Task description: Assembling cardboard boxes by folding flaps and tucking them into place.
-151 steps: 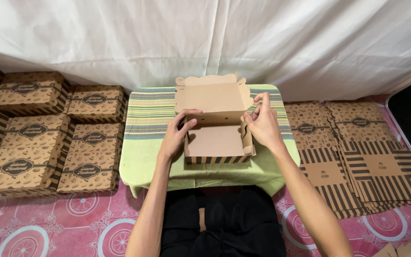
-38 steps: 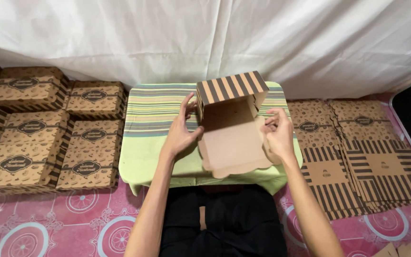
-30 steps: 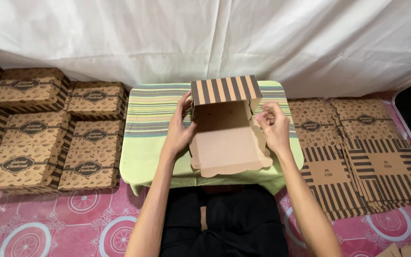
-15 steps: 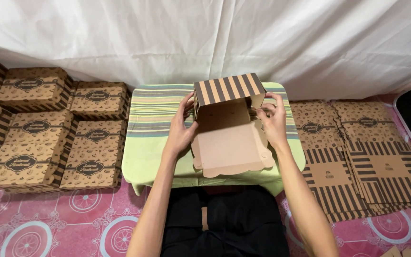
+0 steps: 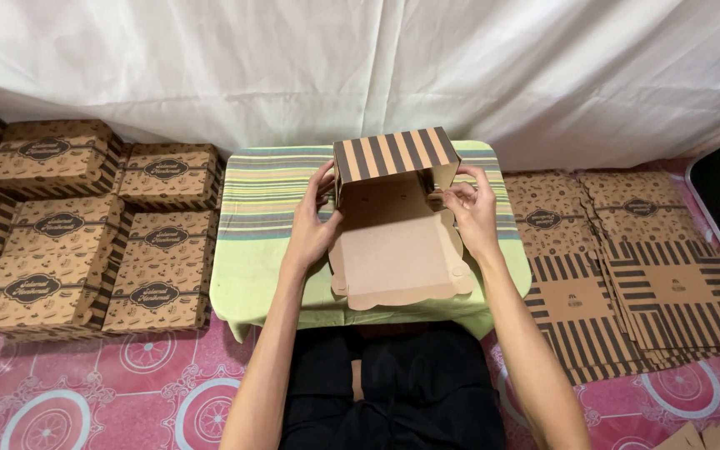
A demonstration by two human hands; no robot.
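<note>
At centre frame I see a half-folded cardboard box (image 5: pixel 397 242) resting on the small table (image 5: pixel 268 225) with its striped green cloth, its brown inside facing up and a striped panel standing at the far edge. My left hand (image 5: pixel 314 221) grips the box's left wall, fingers curled around it. My right hand (image 5: pixel 470 212) pinches the right side flap, fingers close together. Finished boxes (image 5: pixel 85 225) sit stacked at the left of the frame, and flat box blanks (image 5: pixel 627 267) lie spread at the right.
</note>
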